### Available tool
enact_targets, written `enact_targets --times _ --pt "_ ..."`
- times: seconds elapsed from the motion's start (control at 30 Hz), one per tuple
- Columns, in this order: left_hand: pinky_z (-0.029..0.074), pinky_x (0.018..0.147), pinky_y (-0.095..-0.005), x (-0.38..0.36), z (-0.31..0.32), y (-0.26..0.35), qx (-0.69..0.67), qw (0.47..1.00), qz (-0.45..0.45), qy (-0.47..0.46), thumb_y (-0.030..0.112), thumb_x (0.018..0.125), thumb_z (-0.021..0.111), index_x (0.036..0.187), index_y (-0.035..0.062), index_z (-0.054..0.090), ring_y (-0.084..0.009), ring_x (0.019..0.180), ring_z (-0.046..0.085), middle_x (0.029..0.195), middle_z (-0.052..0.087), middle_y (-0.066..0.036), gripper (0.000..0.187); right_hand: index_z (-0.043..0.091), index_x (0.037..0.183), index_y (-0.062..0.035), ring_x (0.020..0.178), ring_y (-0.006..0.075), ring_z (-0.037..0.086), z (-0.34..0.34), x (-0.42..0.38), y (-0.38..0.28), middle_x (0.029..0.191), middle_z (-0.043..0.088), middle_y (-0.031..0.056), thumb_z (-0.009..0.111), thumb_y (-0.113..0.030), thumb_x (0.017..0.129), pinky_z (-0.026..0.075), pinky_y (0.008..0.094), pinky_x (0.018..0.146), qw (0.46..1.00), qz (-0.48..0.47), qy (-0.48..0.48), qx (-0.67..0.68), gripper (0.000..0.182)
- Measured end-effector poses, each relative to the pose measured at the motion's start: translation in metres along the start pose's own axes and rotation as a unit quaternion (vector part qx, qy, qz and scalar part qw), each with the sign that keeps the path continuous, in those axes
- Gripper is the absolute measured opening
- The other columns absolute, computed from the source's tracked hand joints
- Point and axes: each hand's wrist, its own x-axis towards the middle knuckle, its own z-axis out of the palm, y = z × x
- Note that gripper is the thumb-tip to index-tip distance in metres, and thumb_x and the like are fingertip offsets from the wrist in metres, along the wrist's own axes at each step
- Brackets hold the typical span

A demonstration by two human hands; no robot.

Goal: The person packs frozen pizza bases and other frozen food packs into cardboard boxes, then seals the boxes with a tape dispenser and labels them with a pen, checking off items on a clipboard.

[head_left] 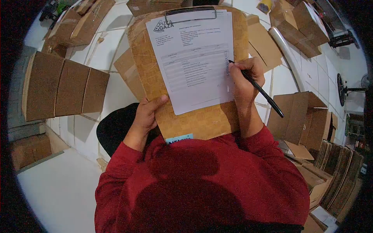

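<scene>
A brown clipboard point(149, 83) rests in front of my red sweater, its metal clip point(190, 15) at the top. Under the clip lie printed sheets of paper point(194, 99) with a pizza logo and a table of text lines. My left hand point(149, 112) grips the clipboard's lower left edge, thumb on top and the other fingers hidden beneath. In my right hand point(248, 79) is a black pen point(268, 98), its tip at the right column of the top sheet, where small handwritten marks show. The right wrist lies over the board's right edge.
Closed cardboard boxes point(66, 87) stand on the white tiled floor at left. At right are an open cardboard box point(297, 120) and a stack of flattened cardboard point(336, 174). A long pale roll point(287, 58) lies at upper right, near more boxes point(299, 27).
</scene>
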Motion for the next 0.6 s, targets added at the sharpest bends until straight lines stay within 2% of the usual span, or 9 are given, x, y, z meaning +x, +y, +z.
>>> enact_targets --times 0.07,0.13,0.2,0.3,0.43,0.5,0.53,0.6 --pt "0.043 0.079 -0.0343 0.000 -0.001 0.000 -0.033 0.999 -0.003 -0.017 0.006 0.074 0.055 0.111 0.0015 0.042 -0.0204 0.095 0.051 0.104 0.051 -0.010 0.040 0.042 0.060 -0.0057 0.051 0.0134 0.042 0.001 -0.001 0.001 0.056 0.042 0.0040 0.060 -0.003 0.061 0.036 0.0252 0.048 1.000 -0.011 0.004 -0.029 0.018" --pt "0.043 0.079 -0.0344 -0.001 -0.002 -0.001 -0.013 1.000 -0.017 0.022 0.006 0.073 0.056 0.110 0.0018 0.042 -0.0206 0.094 0.052 0.104 0.052 -0.010 0.041 0.042 0.060 -0.0055 0.051 0.0147 0.042 0.000 -0.001 0.001 0.056 0.042 0.0053 0.059 -0.003 0.061 0.037 0.0263 0.048 0.998 -0.022 0.008 -0.059 0.017" --pt "0.043 0.079 -0.0343 -0.001 0.001 -0.001 -0.010 1.000 -0.004 0.025 0.007 0.072 0.057 0.110 0.0018 0.042 -0.0209 0.093 0.052 0.103 0.052 -0.010 0.041 0.043 0.062 -0.0043 0.056 0.0081 0.042 -0.003 -0.001 -0.002 0.060 0.043 0.0006 0.060 0.003 0.064 0.035 0.0203 0.054 0.995 0.035 -0.019 -0.090 0.018" --pt "0.044 0.078 -0.0341 -0.001 -0.001 -0.002 -0.007 1.000 -0.001 0.026 0.007 0.072 0.057 0.110 0.0018 0.042 -0.0212 0.093 0.052 0.102 0.052 -0.010 0.041 0.043 0.062 -0.0045 0.057 0.0079 0.042 0.000 -0.001 0.004 0.061 0.044 0.0005 0.059 0.004 0.064 0.035 0.0202 0.055 0.994 0.013 0.006 -0.109 0.018" --pt "0.043 0.079 -0.0341 0.000 -0.004 0.000 -0.023 0.999 -0.023 0.029 0.007 0.072 0.057 0.112 0.0021 0.040 -0.0206 0.093 0.051 0.104 0.052 -0.010 0.044 0.043 0.063 -0.0047 0.059 0.0083 0.043 0.001 -0.003 0.010 0.064 0.044 0.0011 0.057 0.005 0.064 0.036 0.0204 0.056 0.995 0.001 0.023 -0.097 0.018" --pt "0.042 0.080 -0.0342 0.000 0.001 0.003 -0.016 1.000 -0.009 0.019 0.008 0.073 0.056 0.113 0.0020 0.038 -0.0206 0.094 0.051 0.104 0.051 -0.010 0.045 0.043 0.063 -0.0049 0.062 0.0092 0.044 -0.002 -0.006 0.014 0.066 0.045 0.0018 0.056 0.007 0.064 0.036 0.0209 0.059 0.999 0.040 0.019 -0.016 0.018" --pt "0.042 0.080 -0.0342 0.000 0.002 0.004 -0.007 1.000 0.004 0.008 0.008 0.073 0.056 0.114 0.0019 0.037 -0.0205 0.095 0.050 0.105 0.050 -0.010 0.046 0.043 0.063 -0.0049 0.062 0.0092 0.044 -0.002 -0.006 0.012 0.066 0.045 0.0018 0.056 0.007 0.064 0.036 0.0209 0.059 0.999 0.039 0.020 -0.017 0.018" --pt "0.042 0.080 -0.0342 0.001 -0.001 0.002 -0.007 1.000 0.004 0.001 0.008 0.073 0.055 0.115 0.0017 0.036 -0.0207 0.095 0.050 0.106 0.050 -0.011 0.046 0.043 0.064 -0.0046 0.061 0.0089 0.044 -0.001 -0.005 0.006 0.066 0.045 0.0018 0.055 0.008 0.064 0.036 0.0206 0.058 0.997 -0.052 0.027 -0.043 0.017"
